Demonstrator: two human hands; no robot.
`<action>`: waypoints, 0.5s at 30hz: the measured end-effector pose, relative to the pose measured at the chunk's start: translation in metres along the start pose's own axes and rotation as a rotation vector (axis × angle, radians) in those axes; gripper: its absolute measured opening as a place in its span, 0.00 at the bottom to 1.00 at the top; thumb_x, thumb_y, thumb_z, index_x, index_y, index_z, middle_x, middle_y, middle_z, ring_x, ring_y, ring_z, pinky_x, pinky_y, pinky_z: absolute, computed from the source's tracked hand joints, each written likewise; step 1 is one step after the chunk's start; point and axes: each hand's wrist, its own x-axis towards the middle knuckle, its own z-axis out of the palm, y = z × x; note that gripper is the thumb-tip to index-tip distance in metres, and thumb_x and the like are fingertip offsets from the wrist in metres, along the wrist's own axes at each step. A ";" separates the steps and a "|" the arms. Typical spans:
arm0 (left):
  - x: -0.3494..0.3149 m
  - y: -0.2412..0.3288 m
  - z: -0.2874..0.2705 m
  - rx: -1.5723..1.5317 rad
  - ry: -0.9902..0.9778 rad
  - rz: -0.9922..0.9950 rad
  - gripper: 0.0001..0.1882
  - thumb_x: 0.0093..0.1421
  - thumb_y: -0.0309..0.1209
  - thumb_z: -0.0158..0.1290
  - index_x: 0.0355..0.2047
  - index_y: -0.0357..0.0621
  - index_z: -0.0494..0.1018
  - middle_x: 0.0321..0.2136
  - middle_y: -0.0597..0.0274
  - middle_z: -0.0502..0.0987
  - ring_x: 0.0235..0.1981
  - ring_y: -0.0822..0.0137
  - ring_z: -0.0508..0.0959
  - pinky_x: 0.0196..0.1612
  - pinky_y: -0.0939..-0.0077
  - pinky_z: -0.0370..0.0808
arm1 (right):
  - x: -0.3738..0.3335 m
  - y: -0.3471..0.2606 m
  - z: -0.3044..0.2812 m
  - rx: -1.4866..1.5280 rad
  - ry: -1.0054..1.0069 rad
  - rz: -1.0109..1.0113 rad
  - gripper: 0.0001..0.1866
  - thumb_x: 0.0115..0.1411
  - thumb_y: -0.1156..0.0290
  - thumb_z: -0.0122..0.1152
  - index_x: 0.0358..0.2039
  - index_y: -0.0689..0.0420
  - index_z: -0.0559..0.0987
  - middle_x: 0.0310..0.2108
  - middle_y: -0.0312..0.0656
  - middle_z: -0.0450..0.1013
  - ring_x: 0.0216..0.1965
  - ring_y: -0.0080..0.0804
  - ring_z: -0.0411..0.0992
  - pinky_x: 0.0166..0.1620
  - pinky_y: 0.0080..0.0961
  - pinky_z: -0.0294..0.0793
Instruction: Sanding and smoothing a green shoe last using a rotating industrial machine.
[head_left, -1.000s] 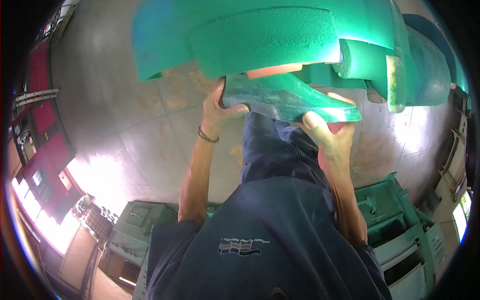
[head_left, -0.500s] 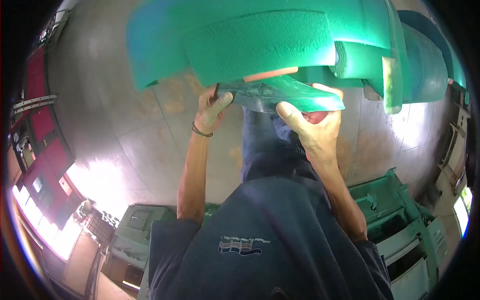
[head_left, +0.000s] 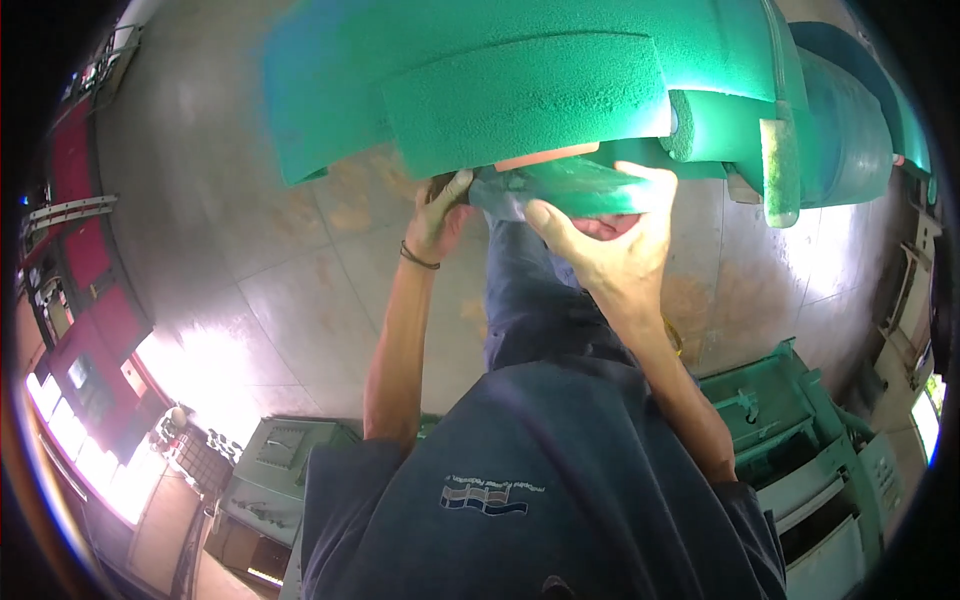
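A thin, glossy green-grey piece point(head_left: 545, 190), slightly blurred, is held up between my two hands, just below a green machine body point(head_left: 530, 100) with a rough, curved front. My left hand point(head_left: 440, 220) pinches the piece's left end, thumb on top. Around its right end my right hand point(head_left: 615, 250) is wrapped, with the thumb on the near face and the fingers reaching behind. The piece's exact kind cannot be made out. Right above it, an orange-brown strip point(head_left: 548, 157) runs along the machine's lower edge, and the machine hides part of the piece's far side.
To the right of the rough panel are a green roller-like cylinder point(head_left: 720, 125) and an upright bar point(head_left: 780, 175). Green metal cabinets point(head_left: 265, 470) stand behind me on the left, with an open green machine frame point(head_left: 800, 440) on the right. Tiled floor point(head_left: 270, 290) surrounds my legs.
Both hands keep their hold on the piece. My left hand has shifted slightly right, my right hand slightly left, and the piece has turned a little.
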 end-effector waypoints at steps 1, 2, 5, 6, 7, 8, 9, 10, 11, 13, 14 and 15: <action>-0.001 -0.001 -0.003 0.002 0.001 0.002 0.23 0.67 0.28 0.52 0.60 0.37 0.63 0.55 0.61 0.70 0.53 0.69 0.73 0.53 0.73 0.71 | -0.001 0.000 0.002 0.002 -0.002 -0.001 0.43 0.42 0.66 0.84 0.49 0.63 0.60 0.39 0.46 0.76 0.37 0.25 0.76 0.41 0.24 0.79; -0.002 -0.002 -0.006 -0.016 -0.036 0.019 0.26 0.67 0.29 0.52 0.63 0.35 0.59 0.58 0.59 0.68 0.56 0.67 0.71 0.56 0.72 0.69 | -0.003 -0.001 0.003 -0.024 -0.001 0.001 0.43 0.41 0.66 0.84 0.49 0.63 0.61 0.37 0.44 0.76 0.36 0.24 0.76 0.39 0.24 0.79; -0.007 -0.005 0.002 0.040 -0.113 0.124 0.33 0.67 0.31 0.51 0.67 0.31 0.51 0.63 0.55 0.62 0.63 0.65 0.64 0.63 0.70 0.62 | -0.014 0.001 -0.007 -0.164 -0.006 -0.115 0.42 0.42 0.65 0.84 0.48 0.62 0.62 0.36 0.43 0.75 0.34 0.23 0.75 0.37 0.23 0.77; -0.009 -0.005 0.007 0.114 -0.152 0.213 0.36 0.68 0.32 0.50 0.69 0.29 0.47 0.66 0.53 0.58 0.66 0.63 0.60 0.67 0.69 0.58 | -0.019 0.002 -0.013 -0.278 -0.013 -0.233 0.41 0.42 0.65 0.84 0.48 0.62 0.62 0.35 0.42 0.75 0.33 0.23 0.75 0.36 0.22 0.76; -0.011 -0.004 0.012 0.114 -0.156 0.211 0.36 0.68 0.32 0.50 0.69 0.29 0.47 0.66 0.53 0.58 0.66 0.63 0.60 0.67 0.69 0.58 | -0.022 0.001 -0.017 -0.279 -0.008 -0.233 0.41 0.42 0.65 0.84 0.48 0.62 0.62 0.35 0.42 0.75 0.33 0.23 0.75 0.36 0.22 0.76; -0.015 -0.002 0.017 0.139 -0.213 0.190 0.38 0.68 0.32 0.50 0.70 0.28 0.44 0.68 0.52 0.54 0.68 0.63 0.56 0.68 0.68 0.54 | -0.025 0.000 -0.020 -0.276 0.001 -0.289 0.42 0.41 0.64 0.84 0.48 0.62 0.62 0.35 0.41 0.74 0.33 0.22 0.74 0.36 0.22 0.75; -0.018 0.000 0.022 0.164 -0.269 0.170 0.40 0.68 0.33 0.49 0.70 0.27 0.41 0.70 0.52 0.51 0.70 0.63 0.52 0.70 0.67 0.50 | -0.029 -0.002 -0.022 -0.272 0.011 -0.344 0.42 0.40 0.63 0.84 0.48 0.62 0.63 0.36 0.41 0.73 0.33 0.22 0.74 0.36 0.22 0.74; -0.021 0.002 0.027 0.149 -0.284 0.170 0.40 0.67 0.32 0.49 0.70 0.28 0.41 0.69 0.52 0.51 0.69 0.62 0.53 0.70 0.67 0.52 | -0.036 -0.009 -0.020 -0.201 0.043 -0.264 0.44 0.37 0.62 0.85 0.48 0.63 0.63 0.38 0.42 0.72 0.35 0.26 0.74 0.38 0.23 0.75; -0.025 -0.002 0.027 0.147 -0.281 0.167 0.40 0.67 0.32 0.49 0.70 0.28 0.41 0.69 0.52 0.51 0.69 0.62 0.53 0.70 0.67 0.52 | -0.042 -0.012 -0.023 -0.204 0.041 -0.259 0.44 0.37 0.62 0.85 0.48 0.63 0.63 0.38 0.42 0.72 0.35 0.26 0.74 0.38 0.23 0.75; -0.029 -0.009 0.027 0.124 -0.244 0.142 0.37 0.68 0.31 0.50 0.70 0.29 0.44 0.68 0.55 0.56 0.68 0.63 0.57 0.68 0.67 0.56 | -0.047 -0.017 -0.031 -0.467 0.015 -0.370 0.47 0.34 0.61 0.86 0.48 0.64 0.63 0.37 0.42 0.72 0.35 0.30 0.75 0.38 0.25 0.75; -0.027 -0.010 0.026 0.120 -0.245 0.143 0.37 0.68 0.31 0.50 0.70 0.29 0.44 0.68 0.55 0.56 0.68 0.63 0.57 0.68 0.67 0.56 | -0.041 -0.019 -0.030 -0.548 -0.015 -0.546 0.48 0.34 0.61 0.86 0.49 0.63 0.63 0.36 0.44 0.74 0.35 0.34 0.76 0.38 0.28 0.77; -0.021 -0.010 0.024 0.055 -0.190 0.079 0.34 0.68 0.30 0.50 0.68 0.30 0.48 0.65 0.57 0.60 0.66 0.64 0.61 0.66 0.67 0.59 | -0.036 -0.019 -0.025 -0.551 -0.016 -0.547 0.48 0.34 0.61 0.86 0.49 0.63 0.63 0.36 0.44 0.74 0.35 0.34 0.76 0.38 0.28 0.77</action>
